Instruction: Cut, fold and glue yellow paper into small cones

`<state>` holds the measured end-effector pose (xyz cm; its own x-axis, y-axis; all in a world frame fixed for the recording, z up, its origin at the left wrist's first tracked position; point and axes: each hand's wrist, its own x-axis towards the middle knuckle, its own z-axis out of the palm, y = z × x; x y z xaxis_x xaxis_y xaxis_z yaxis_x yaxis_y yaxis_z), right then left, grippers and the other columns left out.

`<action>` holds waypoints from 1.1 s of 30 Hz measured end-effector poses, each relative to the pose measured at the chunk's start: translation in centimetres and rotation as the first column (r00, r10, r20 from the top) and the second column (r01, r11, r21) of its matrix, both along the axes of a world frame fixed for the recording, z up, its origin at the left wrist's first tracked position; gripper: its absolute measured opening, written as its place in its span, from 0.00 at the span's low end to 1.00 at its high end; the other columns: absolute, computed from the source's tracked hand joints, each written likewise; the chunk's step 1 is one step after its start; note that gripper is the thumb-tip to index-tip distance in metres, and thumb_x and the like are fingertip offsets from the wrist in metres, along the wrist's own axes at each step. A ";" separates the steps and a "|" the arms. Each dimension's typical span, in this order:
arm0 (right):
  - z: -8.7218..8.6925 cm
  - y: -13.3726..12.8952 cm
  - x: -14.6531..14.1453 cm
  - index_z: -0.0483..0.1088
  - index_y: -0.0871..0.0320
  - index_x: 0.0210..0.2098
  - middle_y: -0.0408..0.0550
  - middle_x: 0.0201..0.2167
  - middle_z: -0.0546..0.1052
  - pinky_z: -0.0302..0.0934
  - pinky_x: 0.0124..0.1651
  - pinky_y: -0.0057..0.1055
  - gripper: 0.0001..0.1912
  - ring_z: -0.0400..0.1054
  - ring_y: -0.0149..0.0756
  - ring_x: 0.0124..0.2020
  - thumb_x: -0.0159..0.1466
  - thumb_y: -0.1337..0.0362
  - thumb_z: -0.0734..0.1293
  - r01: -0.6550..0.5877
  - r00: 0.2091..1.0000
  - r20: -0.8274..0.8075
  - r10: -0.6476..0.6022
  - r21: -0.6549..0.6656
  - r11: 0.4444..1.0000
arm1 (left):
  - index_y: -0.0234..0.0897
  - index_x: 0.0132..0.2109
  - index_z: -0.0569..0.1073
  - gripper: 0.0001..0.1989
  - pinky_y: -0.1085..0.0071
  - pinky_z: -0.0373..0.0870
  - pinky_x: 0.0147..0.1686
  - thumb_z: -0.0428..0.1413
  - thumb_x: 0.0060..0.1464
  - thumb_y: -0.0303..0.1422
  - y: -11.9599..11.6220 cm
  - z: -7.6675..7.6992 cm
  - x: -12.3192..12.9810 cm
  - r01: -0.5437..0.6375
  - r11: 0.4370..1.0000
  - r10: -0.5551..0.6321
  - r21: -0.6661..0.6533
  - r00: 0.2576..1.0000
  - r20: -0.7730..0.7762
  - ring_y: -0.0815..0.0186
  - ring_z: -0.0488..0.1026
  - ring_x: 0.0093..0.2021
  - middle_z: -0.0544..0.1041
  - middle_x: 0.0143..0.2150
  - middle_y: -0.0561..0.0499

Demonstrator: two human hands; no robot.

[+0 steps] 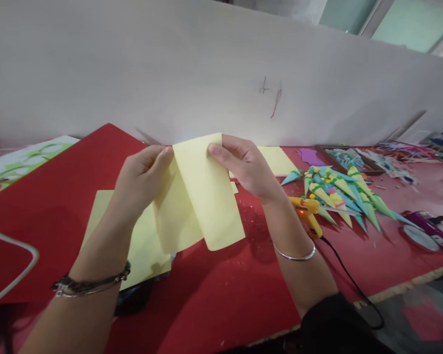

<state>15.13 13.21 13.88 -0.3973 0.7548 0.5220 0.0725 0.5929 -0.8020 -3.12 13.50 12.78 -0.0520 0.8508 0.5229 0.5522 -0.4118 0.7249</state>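
Two hands grip pale yellow paper in my head view: the left hand (143,179) pinches one piece (177,211), the right hand (243,164) pinches another (210,196), fingers closed, both raised above the red table (214,295), probably so their edges can be compared. The glue gun (307,211) lies beside the right forearm, presumably for easy reach.

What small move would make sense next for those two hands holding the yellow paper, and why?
Probably squaring up the pale yellow paper: the left hand and right hand pinch it near the top, while its two hanging parts slant differently and overlap unevenly. I can't tell whether that is one folded sheet or two.
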 end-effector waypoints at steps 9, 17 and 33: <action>-0.5 0.6 -0.3 0.59 0.58 0.23 0.39 0.22 0.58 0.49 0.23 0.22 0.15 0.53 0.24 0.22 0.60 0.55 0.61 0.054 0.996 -0.057 -0.063 -0.150 0.987 | 0.36 0.19 0.69 0.11 0.76 0.44 0.14 0.56 0.45 0.35 0.3 0.0 -0.5 -0.109 0.994 0.103 0.014 0.968 0.231 0.76 0.51 0.17 0.57 0.16 0.59; -0.7 0.6 0.0 0.52 0.57 0.19 0.37 0.19 0.50 0.43 0.20 0.24 0.18 0.45 0.23 0.19 0.61 0.56 0.60 0.178 0.984 0.036 -0.175 -0.089 0.980 | 0.36 0.19 0.70 0.10 0.77 0.45 0.14 0.57 0.44 0.33 0.3 0.2 -0.5 -0.133 0.990 0.107 0.049 0.928 0.357 0.77 0.52 0.17 0.57 0.16 0.59; -0.4 0.7 -0.2 0.43 0.56 0.19 0.37 0.18 0.45 0.40 0.23 0.26 0.21 0.41 0.24 0.20 0.61 0.61 0.59 0.350 0.927 0.107 -0.360 0.104 0.931 | 0.36 0.23 0.74 0.09 0.77 0.46 0.15 0.56 0.45 0.35 0.5 0.0 -1.2 -0.258 0.965 0.245 0.050 0.953 0.180 0.77 0.52 0.17 0.58 0.16 0.59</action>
